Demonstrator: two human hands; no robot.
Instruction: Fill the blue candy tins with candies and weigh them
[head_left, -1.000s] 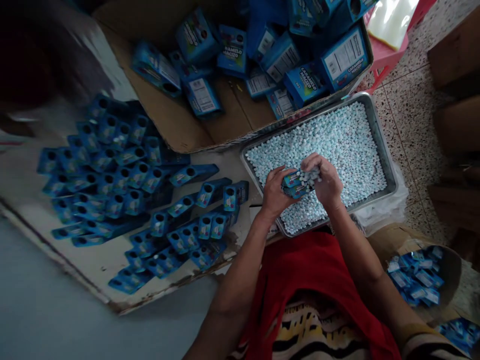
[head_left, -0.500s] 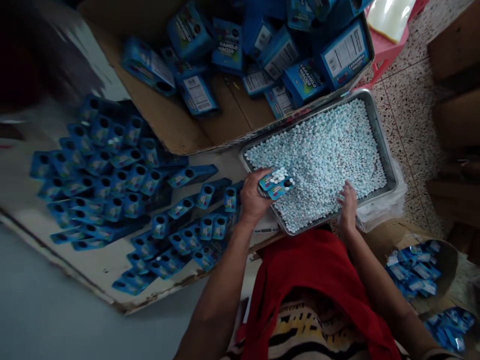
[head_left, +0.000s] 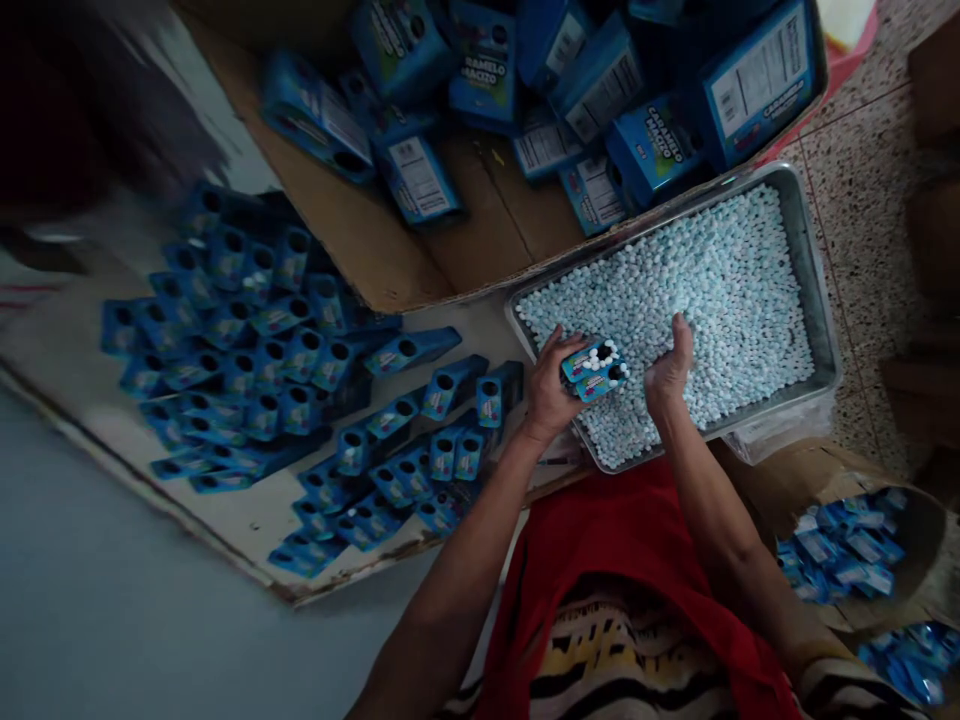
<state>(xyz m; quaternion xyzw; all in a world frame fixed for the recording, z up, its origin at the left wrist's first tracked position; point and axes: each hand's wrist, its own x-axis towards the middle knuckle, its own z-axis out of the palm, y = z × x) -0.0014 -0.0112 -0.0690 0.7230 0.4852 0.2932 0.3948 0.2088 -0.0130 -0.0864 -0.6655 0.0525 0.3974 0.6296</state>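
My left hand (head_left: 553,390) is closed around two small blue candy boxes (head_left: 585,375), side by side, their round holes facing up. Several white candies lie on top around the holes. The boxes are above the left end of a metal tray (head_left: 823,330) filled with small white and pale blue candies (head_left: 712,270). Just right of the boxes, my right hand (head_left: 670,370) is low over the candies, thumb raised and apart from the fingers. Its fingertips are partly hidden, and I see nothing held in it.
Many blue boxes with round holes (head_left: 262,415) stand on the table (head_left: 247,520) at left. A large carton (head_left: 480,250) of bigger blue boxes stands behind. Bags or cartons of blue packets (head_left: 844,545) are at lower right. A dark blurred shape fills the upper left.
The right hand released candies onto the boxes, swung out to the tray's near edge, then came back over the candies. Fewer candies are heaped on the boxes than half a second ago.
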